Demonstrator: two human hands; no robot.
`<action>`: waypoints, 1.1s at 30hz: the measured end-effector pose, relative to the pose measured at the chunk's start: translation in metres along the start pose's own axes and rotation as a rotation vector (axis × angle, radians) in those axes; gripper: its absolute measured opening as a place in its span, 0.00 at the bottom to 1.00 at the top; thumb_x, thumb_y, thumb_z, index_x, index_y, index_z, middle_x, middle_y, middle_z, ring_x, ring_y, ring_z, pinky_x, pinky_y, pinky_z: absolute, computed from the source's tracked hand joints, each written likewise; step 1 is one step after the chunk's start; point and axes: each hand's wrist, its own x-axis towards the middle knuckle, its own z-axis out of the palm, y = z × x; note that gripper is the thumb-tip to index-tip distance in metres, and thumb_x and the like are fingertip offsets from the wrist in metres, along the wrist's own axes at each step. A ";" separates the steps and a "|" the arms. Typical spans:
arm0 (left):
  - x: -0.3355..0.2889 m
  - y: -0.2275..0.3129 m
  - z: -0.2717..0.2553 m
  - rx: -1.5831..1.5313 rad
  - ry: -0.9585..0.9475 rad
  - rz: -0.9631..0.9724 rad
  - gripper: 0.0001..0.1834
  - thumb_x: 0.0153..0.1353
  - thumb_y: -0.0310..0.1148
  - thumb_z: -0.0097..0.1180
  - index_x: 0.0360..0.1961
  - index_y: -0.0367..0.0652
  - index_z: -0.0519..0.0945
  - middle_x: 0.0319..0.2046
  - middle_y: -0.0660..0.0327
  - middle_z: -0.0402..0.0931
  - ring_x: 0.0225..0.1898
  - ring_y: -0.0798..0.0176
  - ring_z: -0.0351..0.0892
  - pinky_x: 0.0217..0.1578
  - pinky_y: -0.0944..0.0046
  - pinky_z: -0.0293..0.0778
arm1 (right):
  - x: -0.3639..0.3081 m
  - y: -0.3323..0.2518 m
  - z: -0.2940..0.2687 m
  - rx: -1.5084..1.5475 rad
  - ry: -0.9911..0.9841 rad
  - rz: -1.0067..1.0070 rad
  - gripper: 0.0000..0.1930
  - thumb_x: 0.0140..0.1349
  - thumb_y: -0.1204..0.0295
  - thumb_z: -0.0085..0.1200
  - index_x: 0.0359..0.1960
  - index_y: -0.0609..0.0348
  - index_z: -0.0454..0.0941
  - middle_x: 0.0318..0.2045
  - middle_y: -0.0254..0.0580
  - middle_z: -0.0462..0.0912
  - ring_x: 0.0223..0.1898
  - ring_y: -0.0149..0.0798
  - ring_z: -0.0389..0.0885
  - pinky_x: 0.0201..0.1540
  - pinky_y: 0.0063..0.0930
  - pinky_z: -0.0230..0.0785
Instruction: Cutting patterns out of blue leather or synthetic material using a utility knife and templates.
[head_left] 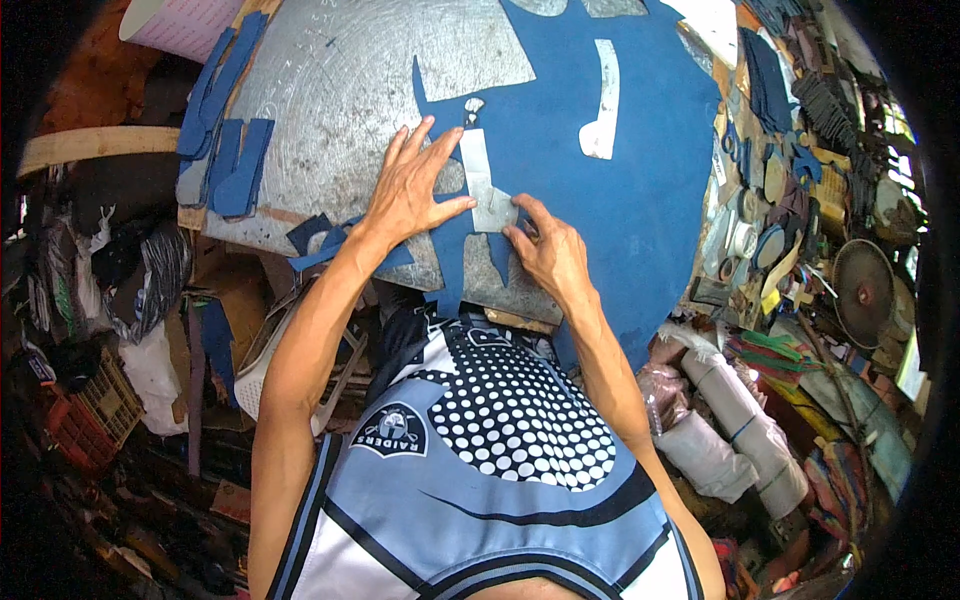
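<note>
A blue sheet of material (660,200), with several shapes cut out along its left side, is spread over a scratched metal tabletop (340,90). On it lies a pale grey, flat pattern piece (478,160), narrow at the far end and wider near me. My left hand (410,190) rests with fingers spread, its thumb and fingertips at the left edge of the pattern piece. The thumb and index finger of my right hand (552,250) close on the wider end's right edge. A similar pale pattern piece (605,100) lies farther right on the sheet.
Cut blue strips (235,165) lie in piles at the table's left edge, and scraps (325,237) near my left forearm. Blue-handled scissors (729,141), rolls and small items crowd the right side. Wrapped bundles (710,440) and a round fan (864,287) stand beyond.
</note>
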 end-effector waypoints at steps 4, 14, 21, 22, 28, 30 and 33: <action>0.002 -0.002 0.000 0.017 0.031 0.025 0.53 0.46 0.56 0.72 0.71 0.46 0.63 0.67 0.53 0.68 0.74 0.48 0.53 0.74 0.42 0.44 | 0.003 -0.007 -0.006 0.014 -0.014 0.019 0.22 0.61 0.66 0.62 0.57 0.51 0.75 0.40 0.53 0.86 0.39 0.52 0.87 0.40 0.43 0.78; 0.000 -0.007 0.007 0.030 0.069 0.050 0.53 0.46 0.57 0.72 0.71 0.48 0.64 0.65 0.54 0.70 0.74 0.49 0.54 0.74 0.42 0.45 | 0.002 -0.007 -0.004 0.022 -0.024 0.040 0.22 0.61 0.66 0.62 0.57 0.51 0.75 0.40 0.54 0.86 0.37 0.51 0.87 0.40 0.42 0.78; 0.000 -0.006 0.007 0.064 0.059 0.078 0.46 0.50 0.57 0.69 0.69 0.54 0.68 0.69 0.62 0.65 0.74 0.48 0.52 0.73 0.42 0.45 | 0.003 -0.005 -0.003 0.016 -0.022 0.043 0.23 0.61 0.65 0.62 0.57 0.51 0.75 0.39 0.55 0.86 0.39 0.52 0.87 0.40 0.43 0.77; 0.000 -0.006 0.008 0.061 0.060 0.084 0.46 0.50 0.57 0.69 0.69 0.54 0.68 0.69 0.62 0.65 0.74 0.48 0.52 0.73 0.42 0.45 | 0.003 -0.003 -0.002 0.021 -0.007 0.030 0.23 0.61 0.65 0.62 0.57 0.51 0.75 0.39 0.55 0.86 0.39 0.53 0.86 0.40 0.44 0.77; 0.004 -0.006 0.011 0.075 0.044 0.138 0.35 0.53 0.58 0.66 0.58 0.53 0.80 0.69 0.60 0.66 0.74 0.46 0.52 0.72 0.40 0.45 | -0.001 0.000 -0.007 0.028 0.004 0.021 0.19 0.64 0.63 0.60 0.55 0.53 0.76 0.33 0.51 0.86 0.31 0.48 0.86 0.35 0.40 0.77; 0.004 -0.008 0.011 0.093 0.035 0.122 0.33 0.53 0.57 0.66 0.58 0.53 0.80 0.69 0.60 0.65 0.74 0.45 0.51 0.72 0.39 0.45 | -0.017 -0.009 -0.011 0.353 -0.015 0.184 0.18 0.66 0.62 0.58 0.54 0.54 0.76 0.28 0.46 0.84 0.25 0.42 0.83 0.29 0.36 0.75; 0.005 -0.003 0.008 0.099 0.022 0.108 0.29 0.54 0.53 0.66 0.55 0.51 0.82 0.68 0.56 0.65 0.74 0.43 0.50 0.71 0.37 0.45 | -0.077 -0.031 0.000 1.155 -0.015 0.559 0.16 0.72 0.59 0.50 0.51 0.57 0.71 0.20 0.32 0.72 0.14 0.29 0.72 0.15 0.25 0.68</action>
